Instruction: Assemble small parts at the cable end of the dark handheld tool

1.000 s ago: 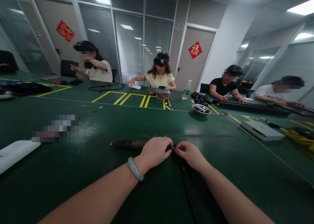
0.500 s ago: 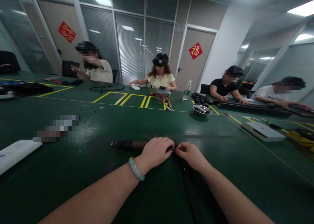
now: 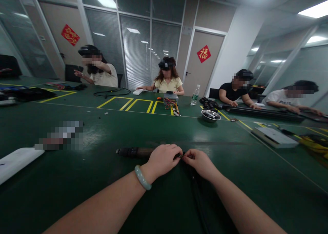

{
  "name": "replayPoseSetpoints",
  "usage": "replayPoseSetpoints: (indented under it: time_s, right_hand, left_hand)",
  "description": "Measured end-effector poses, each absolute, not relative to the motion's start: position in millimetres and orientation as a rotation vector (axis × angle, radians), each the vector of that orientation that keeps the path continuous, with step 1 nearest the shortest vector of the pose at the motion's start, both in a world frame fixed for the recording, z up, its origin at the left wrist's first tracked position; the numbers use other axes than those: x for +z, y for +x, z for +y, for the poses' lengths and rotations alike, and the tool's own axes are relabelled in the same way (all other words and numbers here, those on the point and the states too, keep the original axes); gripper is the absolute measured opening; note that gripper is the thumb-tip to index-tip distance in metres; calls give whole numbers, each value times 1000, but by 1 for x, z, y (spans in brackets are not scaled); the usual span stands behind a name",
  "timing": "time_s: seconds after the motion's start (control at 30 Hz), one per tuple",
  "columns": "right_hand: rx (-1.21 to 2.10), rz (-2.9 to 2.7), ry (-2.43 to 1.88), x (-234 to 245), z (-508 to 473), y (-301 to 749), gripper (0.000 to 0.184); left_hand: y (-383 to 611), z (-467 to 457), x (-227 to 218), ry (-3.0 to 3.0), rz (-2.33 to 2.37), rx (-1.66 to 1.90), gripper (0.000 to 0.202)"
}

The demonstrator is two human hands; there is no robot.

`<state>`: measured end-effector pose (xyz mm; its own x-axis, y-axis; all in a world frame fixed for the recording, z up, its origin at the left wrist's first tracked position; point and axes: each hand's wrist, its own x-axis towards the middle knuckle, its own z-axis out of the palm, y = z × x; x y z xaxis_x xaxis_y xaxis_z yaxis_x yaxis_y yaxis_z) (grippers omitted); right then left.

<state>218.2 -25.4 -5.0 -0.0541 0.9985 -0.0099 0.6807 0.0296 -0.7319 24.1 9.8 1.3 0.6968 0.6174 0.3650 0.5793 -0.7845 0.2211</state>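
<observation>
A dark, tube-shaped hand tool [image 3: 137, 152] with a brownish body, black rings and a metal tip lies on the green table, its tip pointing left. My left hand [image 3: 164, 159], a pale green bangle on its wrist, curls over the tool's right end. Against those fingertips, my right hand [image 3: 200, 162] has thumb and fingers pinched together. Something small and partly brassy shows between the two hands, too small to name. From beneath my right hand a black cable [image 3: 197, 193] runs down toward the near edge. The tool's right end is hidden.
A white object [image 3: 17, 164] lies at left beside a blurred-out item. Farther off are a metal bowl [image 3: 210, 116], a water bottle [image 3: 195, 95], a grey box with coloured wires [image 3: 171, 99] and a flat grey box [image 3: 275, 137]. Several people sit across the table.
My hands keep nearly the same grip and place. Across the table, the person in yellow has shifted a hand and the white object under it slightly left.
</observation>
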Motion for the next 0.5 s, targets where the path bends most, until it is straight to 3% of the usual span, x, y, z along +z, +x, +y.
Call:
replayPoseSetpoints:
  time_s: [0.2, 0.5]
  right_hand:
    - [797, -1785, -1714, -6, -24, 218, 18]
    - [774, -1782, -1711, -8, -24, 218, 19]
  left_hand:
    - [25, 9, 0, 2787, 1092, 656, 28]
    - [24, 12, -1, 2822, 968, 673, 12]
